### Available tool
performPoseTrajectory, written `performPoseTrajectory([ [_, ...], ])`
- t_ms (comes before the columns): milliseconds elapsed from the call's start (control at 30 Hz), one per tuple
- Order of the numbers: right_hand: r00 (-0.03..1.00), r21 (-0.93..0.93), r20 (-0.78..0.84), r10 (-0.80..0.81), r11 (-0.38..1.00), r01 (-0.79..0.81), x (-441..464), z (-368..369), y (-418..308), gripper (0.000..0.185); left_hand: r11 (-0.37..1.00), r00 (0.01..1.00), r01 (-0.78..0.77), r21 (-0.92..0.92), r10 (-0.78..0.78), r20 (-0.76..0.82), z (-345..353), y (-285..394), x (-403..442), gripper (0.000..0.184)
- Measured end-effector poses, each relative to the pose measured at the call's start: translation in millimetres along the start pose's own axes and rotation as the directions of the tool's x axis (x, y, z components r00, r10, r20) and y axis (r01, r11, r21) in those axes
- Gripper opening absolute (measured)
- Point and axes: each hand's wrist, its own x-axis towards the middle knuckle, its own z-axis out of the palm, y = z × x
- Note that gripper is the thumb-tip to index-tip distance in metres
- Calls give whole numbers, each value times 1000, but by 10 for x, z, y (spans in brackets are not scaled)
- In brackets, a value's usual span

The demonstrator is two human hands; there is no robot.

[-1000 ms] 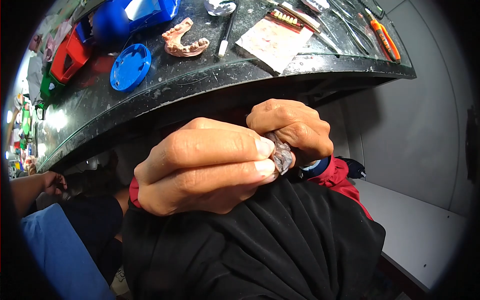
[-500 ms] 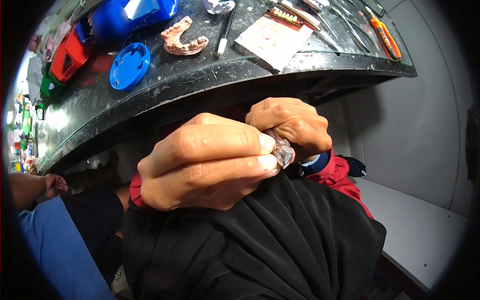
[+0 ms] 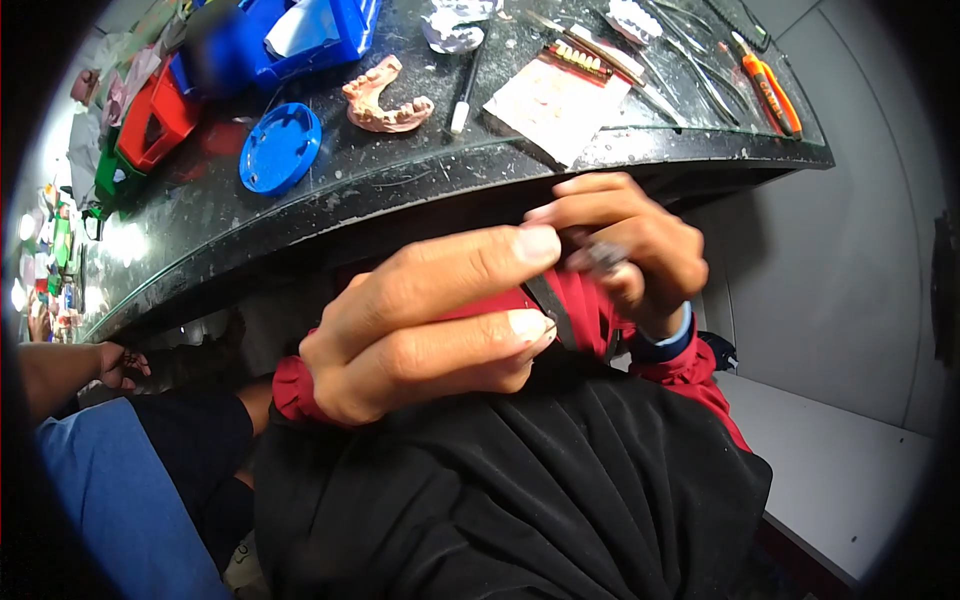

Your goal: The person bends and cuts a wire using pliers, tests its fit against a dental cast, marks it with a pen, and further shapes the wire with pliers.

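Note:
My right hand (image 3: 640, 245) has its fingers curled around a small shiny grey piece (image 3: 605, 257), blurred by motion; I cannot make out what kind of thing it is. Just to the left, my left hand (image 3: 430, 320) is apart from that piece. Its thumb and forefinger are spread with a gap between them, and nothing shows in it. Both hands are above my lap, over black cloth (image 3: 520, 470), in front of the bench edge.
On the dark bench (image 3: 400, 165) lie a pink dental cast (image 3: 385, 118), a blue round lid (image 3: 280, 150), a black pen (image 3: 466, 90), a stained paper sheet (image 3: 545, 110) and an orange-handled tool (image 3: 775, 95). Blue bins (image 3: 345, 35) stand behind. Another person's hand (image 3: 122, 365) is at left.
My left fingers have let go of the grey piece and spread apart. My right hand has moved slightly right with the piece in it. The view has shifted a little.

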Motion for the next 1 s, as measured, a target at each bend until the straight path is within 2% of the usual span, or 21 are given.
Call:
performPoseTrajectory([
  [33,999,-72,-22,43,996,-45,9,-112,-16,25,999,1000,15,-31,-15,14,-24,22,-4,36],
  [67,987,-144,-91,132,979,-145,16,-234,-60,21,1000,1000,-25,-8,25,-6,-7,23,-1,33],
  [100,970,-335,-168,177,915,-225,30,-385,-39,17,997,996,-68,20,69,-57,31,18,-16,29],
  [133,946,-504,-253,204,806,-309,58,-542,15,13,993,988,-108,52,113,-108,70,13,-31,26],
  [200,944,-770,-283,171,547,-329,179,-817,151,14,990,986,-125,68,131,-99,73,35,-31,26],
  [300,886,-837,-344,311,326,-440,168,-1228,479,20,988,995,-76,131,84,-52,67,76,-10,31],
  [400,948,-925,-196,252,273,-264,84,-1595,939,23,995,996,-56,84,62,-68,82,63,-5,29],
  [433,954,-919,-162,253,315,-239,135,-1567,967,23,998,996,-45,54,49,-77,87,62,-15,28],
  [533,980,-907,-195,35,375,-193,223,-1391,816,20,999,995,1,-53,-6,-101,82,50,-64,29],
  [567,971,-838,-238,-21,510,-194,271,-1215,647,21,998,994,15,-59,-21,-103,84,39,-64,30],
  [600,968,-693,-236,-82,713,-109,303,-965,444,24,998,994,26,-59,-33,-109,97,32,-68,30],
  [667,972,-373,-136,-190,919,127,276,-503,106,21,998,991,43,-56,-50,-124,134,12,-70,31],
  [733,943,-130,-5,-333,935,329,236,-102,-130,19,995,990,61,-73,-70,-120,138,-18,-68,31],
  [800,913,-54,46,-405,912,407,175,64,-164,17,989,989,97,-108,-109,-101,111,-30,-70,31],
  [833,926,-68,68,-370,925,375,168,83,-167,20,977,978,181,-117,-191,-84,65,17,-37,30],
  [900,952,-112,108,-285,948,297,213,83,-197,24,965,961,238,-106,-250,-115,71,8,-21,29],
  [933,956,-190,165,-241,944,270,231,45,-222,26,957,949,272,-102,-284,-134,80,3,-13,28],
  [1000,961,-189,175,-216,950,248,234,54,-185,30,939,929,327,-107,-340,-148,75,3,9,23],
])
